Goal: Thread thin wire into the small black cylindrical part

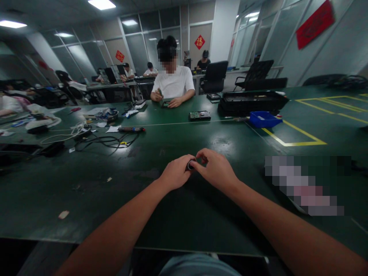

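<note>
A small dark round object with a pale ring at its end (189,165) sits between my two hands, just above the green table; its exact kind does not show. My left hand (178,171) is closed around it from the left, fingers wrapped over its far side. From the right, my right hand (216,168) meets it, with the thumb pressed on the ringed end and the forefinger bent over near its upper edge. The other right fingers are curled and partly hidden.
Cables (100,142) and a pen-shaped tool (130,129) lie left. Ahead, a circuit-board-backed drive (199,115) lies before a person in a white shirt (174,84). A blue bin (265,119) and black case (253,102) stand right, beyond a blurred-out object (301,188).
</note>
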`<state>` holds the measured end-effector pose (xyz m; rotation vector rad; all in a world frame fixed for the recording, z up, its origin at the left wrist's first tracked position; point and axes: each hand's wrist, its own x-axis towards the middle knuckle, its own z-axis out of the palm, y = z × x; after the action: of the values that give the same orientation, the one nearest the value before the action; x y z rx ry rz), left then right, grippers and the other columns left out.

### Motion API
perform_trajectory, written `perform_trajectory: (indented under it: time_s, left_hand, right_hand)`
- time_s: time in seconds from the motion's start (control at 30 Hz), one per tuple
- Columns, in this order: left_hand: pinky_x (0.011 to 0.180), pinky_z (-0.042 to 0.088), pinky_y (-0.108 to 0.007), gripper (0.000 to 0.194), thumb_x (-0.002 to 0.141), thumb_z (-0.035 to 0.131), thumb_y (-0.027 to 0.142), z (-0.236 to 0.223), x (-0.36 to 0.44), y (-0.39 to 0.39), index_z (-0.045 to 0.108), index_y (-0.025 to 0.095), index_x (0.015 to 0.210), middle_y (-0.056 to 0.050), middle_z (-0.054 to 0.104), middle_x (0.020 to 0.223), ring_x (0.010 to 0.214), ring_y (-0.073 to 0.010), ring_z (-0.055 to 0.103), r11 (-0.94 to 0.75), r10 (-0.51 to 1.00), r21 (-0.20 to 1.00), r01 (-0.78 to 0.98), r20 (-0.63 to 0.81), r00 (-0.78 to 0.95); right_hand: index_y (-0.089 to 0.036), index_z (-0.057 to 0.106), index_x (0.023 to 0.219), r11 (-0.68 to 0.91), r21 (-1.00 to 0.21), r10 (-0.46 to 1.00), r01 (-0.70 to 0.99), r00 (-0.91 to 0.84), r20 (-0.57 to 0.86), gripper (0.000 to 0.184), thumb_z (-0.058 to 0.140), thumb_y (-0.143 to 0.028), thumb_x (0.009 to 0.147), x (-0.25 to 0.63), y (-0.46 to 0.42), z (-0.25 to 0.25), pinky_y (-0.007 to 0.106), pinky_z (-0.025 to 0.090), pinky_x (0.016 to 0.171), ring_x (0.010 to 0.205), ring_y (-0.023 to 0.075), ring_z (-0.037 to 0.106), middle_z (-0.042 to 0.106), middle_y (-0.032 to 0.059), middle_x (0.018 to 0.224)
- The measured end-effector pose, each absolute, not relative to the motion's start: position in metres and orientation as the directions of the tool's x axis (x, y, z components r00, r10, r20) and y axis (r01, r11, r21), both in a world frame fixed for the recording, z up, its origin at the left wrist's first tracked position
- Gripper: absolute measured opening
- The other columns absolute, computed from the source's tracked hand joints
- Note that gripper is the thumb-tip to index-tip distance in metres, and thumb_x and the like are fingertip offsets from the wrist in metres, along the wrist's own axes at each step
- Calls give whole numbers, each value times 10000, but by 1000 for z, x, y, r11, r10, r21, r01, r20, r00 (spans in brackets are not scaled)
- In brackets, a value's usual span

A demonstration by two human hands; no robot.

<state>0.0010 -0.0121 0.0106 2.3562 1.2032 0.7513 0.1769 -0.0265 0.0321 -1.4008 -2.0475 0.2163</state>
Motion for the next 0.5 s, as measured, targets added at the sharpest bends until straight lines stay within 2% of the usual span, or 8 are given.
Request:
perform_trajectory:
  time_s: [0.17, 0.27, 0.33, 0.43, 0.5]
  left_hand:
    - [722, 447, -293, 147, 878, 593, 302, 3, -1, -7, 584, 221, 1001, -18, 666, 932, 833, -179, 616, -470, 880, 652, 596, 296, 370]
    - [678, 441, -267, 157, 871, 607, 303, -2, -2, -2, 558, 222, 996, 1, 652, 875, 761, -151, 608, -410, 911, 720, 560, 290, 293]
    - [647, 440, -255, 154, 881, 594, 312, -4, -3, 0, 548, 223, 998, 15, 632, 820, 695, -135, 597, -373, 927, 755, 540, 272, 260]
    - [620, 440, -246, 150, 881, 589, 316, -6, -4, 2, 545, 221, 987, 24, 612, 779, 647, -125, 587, -329, 943, 779, 533, 250, 218]
    - [614, 443, -245, 158, 874, 596, 317, -6, -5, 2, 546, 220, 989, 25, 611, 781, 632, -121, 585, -308, 951, 787, 535, 238, 196]
  right_hand:
    - [-170, 635, 1036, 475, -585, 860, 658, -206, 466, 184, 522, -210, 896, 178, -29, 36, 322, 469, 736, 854, 190, 604, 650, 79, 975]
    - [-178, 642, 1098, 510, -629, 845, 588, -203, 495, 242, 456, -229, 952, 178, -31, 40, 346, 479, 842, 978, 202, 613, 645, 95, 1089]
    - [-188, 662, 1088, 536, -616, 825, 577, -204, 526, 245, 477, -285, 961, 178, -33, 43, 343, 479, 841, 994, 206, 616, 643, 98, 1119]
    - [-191, 687, 906, 505, -606, 826, 615, -140, 547, 272, 504, -385, 958, 179, -35, 45, 304, 463, 686, 785, 179, 626, 673, 63, 885]
    - [-196, 670, 881, 470, -642, 831, 606, -58, 553, 301, 487, -420, 965, 180, -38, 44, 283, 431, 596, 634, 149, 594, 653, 23, 721]
